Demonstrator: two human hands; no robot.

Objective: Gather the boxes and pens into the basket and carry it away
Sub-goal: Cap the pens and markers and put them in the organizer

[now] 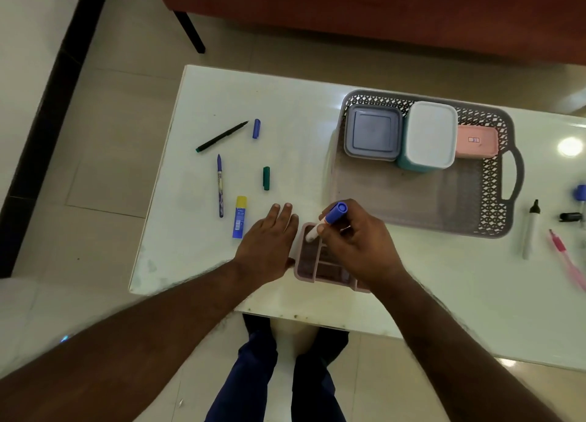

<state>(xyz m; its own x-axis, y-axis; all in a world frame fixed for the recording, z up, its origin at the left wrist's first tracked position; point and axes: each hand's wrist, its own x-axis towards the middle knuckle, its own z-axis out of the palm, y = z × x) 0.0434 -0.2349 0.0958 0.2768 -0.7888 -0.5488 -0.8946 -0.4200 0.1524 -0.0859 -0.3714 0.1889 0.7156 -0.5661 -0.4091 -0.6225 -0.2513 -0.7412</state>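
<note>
My right hand (355,241) pinches a blue-capped white marker (326,221), its tail dipping into the pink divided box (320,263) at the table's (285,104) near edge. My left hand (269,247) lies flat, fingers straight, against that box's left side. The grey basket (488,184) beyond holds three boxes (grey, white-lidded, pink). More pens (220,185) lie scattered to the left.

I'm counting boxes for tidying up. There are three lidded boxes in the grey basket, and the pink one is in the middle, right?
Not quite. The head view shows three lidded boxes in the grey plastic basket, but the white-lidded teal box is in the middle; the pink box sits at the right end.
</note>
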